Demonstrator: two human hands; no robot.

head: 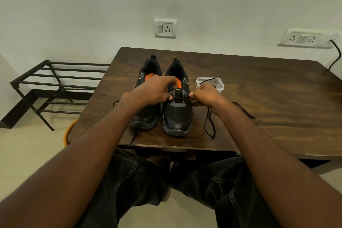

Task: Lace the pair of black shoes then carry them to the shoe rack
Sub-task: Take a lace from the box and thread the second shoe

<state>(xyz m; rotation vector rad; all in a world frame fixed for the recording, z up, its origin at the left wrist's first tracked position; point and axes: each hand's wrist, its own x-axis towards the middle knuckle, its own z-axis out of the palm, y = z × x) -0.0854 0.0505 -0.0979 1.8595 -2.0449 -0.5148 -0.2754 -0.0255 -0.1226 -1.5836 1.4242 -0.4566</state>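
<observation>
Two black shoes with orange insoles stand side by side on the dark wooden table (259, 83), toes toward me. My left hand (153, 89) grips the tongue area of the right shoe (177, 116), partly hiding the left shoe (148, 114). My right hand (206, 94) pinches a black lace (209, 126) at the right shoe's lowest eyelets. The lace loops down over the table and trails off to the right. A second lace end hangs over the front table edge below the left shoe.
A clear plastic container (211, 84) sits behind my right hand with a lace tip sticking out. An empty black metal shoe rack (55, 83) stands on the floor left of the table. An orange tub (69, 131) peeks from under the table's left corner. Wall sockets are behind.
</observation>
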